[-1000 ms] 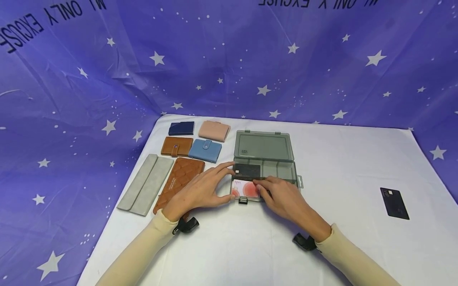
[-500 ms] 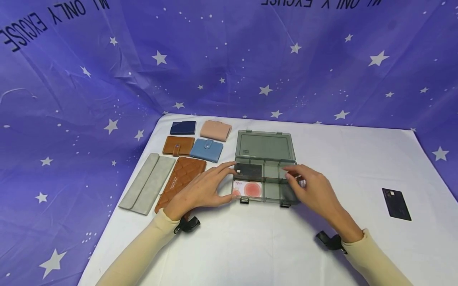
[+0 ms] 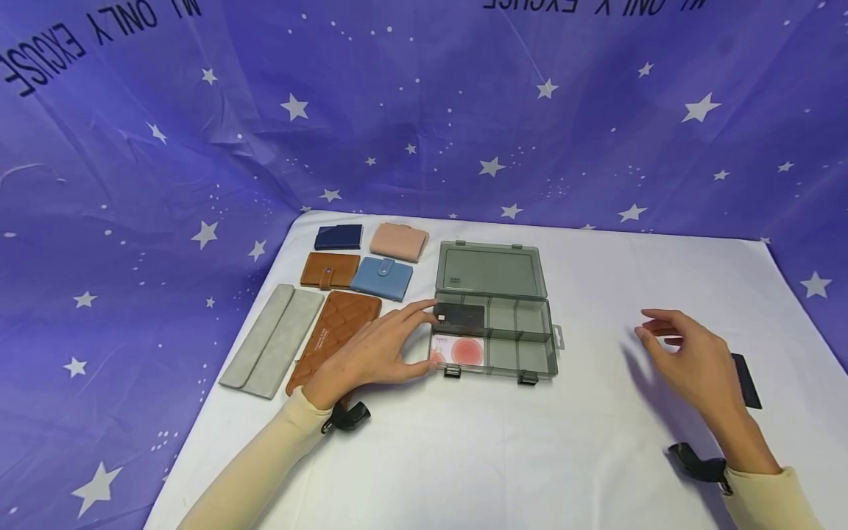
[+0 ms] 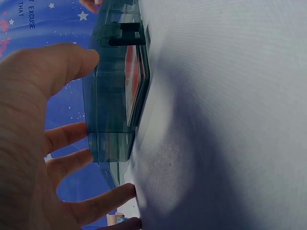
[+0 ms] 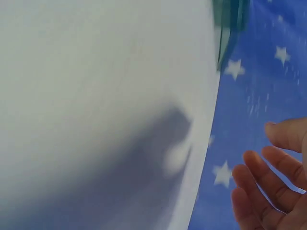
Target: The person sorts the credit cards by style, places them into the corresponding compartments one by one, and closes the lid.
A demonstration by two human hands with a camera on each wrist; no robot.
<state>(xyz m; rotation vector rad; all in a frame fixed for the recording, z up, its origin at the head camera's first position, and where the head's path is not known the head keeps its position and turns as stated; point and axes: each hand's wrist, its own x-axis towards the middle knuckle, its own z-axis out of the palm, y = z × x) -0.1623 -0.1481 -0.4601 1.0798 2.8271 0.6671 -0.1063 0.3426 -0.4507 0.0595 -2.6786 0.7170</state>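
Observation:
A green see-through divided box [image 3: 493, 372] stands with its lid [image 3: 490, 269] laid back. In its left compartments lie a black card [image 3: 461, 316] at the back and a white card with a red circle [image 3: 467, 351] at the front. My left hand [image 3: 371, 353] is at the box's left side, spread fingers and thumb [image 4: 86, 60] touching its wall. To the right, my right hand [image 3: 695, 361] hovers over the table with nothing in it, fingers loosely bent. Behind that hand, a second black card [image 3: 747, 383] is partly hidden.
Left of the box lie a navy wallet [image 3: 338, 237], a pink wallet [image 3: 399, 242], a brown snap wallet [image 3: 330, 270] and a blue wallet [image 3: 382, 279]. A quilted brown wallet [image 3: 344, 316] and a long grey wallet [image 3: 271, 342] lie nearer. Purple starry cloth [image 3: 397, 110] hangs around the table.
My right hand has let go of the white-and-red card, now lying in the front left compartment, and has moved right, close to the loose black card. The left hand has stayed at the box.

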